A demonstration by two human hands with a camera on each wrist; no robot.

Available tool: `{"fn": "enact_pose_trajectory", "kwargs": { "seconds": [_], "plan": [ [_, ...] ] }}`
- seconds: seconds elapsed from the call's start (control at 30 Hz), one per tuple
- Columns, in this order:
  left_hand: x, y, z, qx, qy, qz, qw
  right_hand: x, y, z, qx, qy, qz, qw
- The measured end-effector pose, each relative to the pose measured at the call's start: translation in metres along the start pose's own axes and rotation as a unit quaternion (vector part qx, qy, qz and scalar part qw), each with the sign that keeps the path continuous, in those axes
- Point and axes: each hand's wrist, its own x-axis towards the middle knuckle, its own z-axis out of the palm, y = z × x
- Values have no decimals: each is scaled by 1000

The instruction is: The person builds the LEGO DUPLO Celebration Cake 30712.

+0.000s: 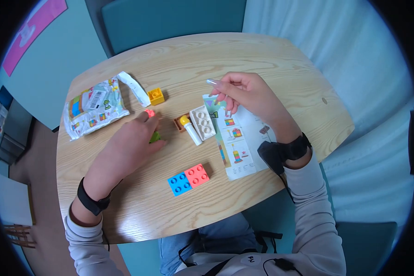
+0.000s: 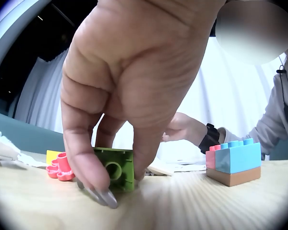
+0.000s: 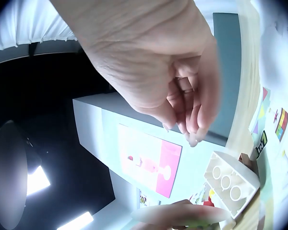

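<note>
Pinching a green block [image 2: 127, 165] between thumb and fingers, the left hand [image 1: 129, 143] holds it low at the table [image 1: 138, 207], hollow underside exposed. A red flower piece [image 2: 60, 168] sits just beside these fingers; a yellow block [image 1: 156, 96] and a printed packet [image 1: 94, 108] lie beyond them. The right hand [image 1: 249, 92] hangs above a printed sheet [image 1: 238, 169], fingers loosely bent, nothing seen in them. Between both hands' fingers are a white block [image 1: 202, 122] and a white stick [image 1: 194, 133].
</note>
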Motion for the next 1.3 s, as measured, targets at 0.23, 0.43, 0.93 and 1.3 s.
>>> {"fn": "enact_pose_trajectory", "kwargs": {
  "seconds": [0.23, 0.43, 0.93, 1.3],
  "plan": [
    [-3, -7, 0, -10, -35, -2, 999, 29, -33, 24, -243, -35, -152, 957],
    [1, -11, 4, 38, -66, 1, 997, 98, -16, 94, -507, -129, -258, 812],
    [-11, -30, -63, -501, 14, 40, 864, 20, -75, 53, 83, -36, -124, 988],
    [0, -19, -52, -731, 20, 47, 680, -14, -58, 60, 185, -25, -167, 968]
  ]
}}
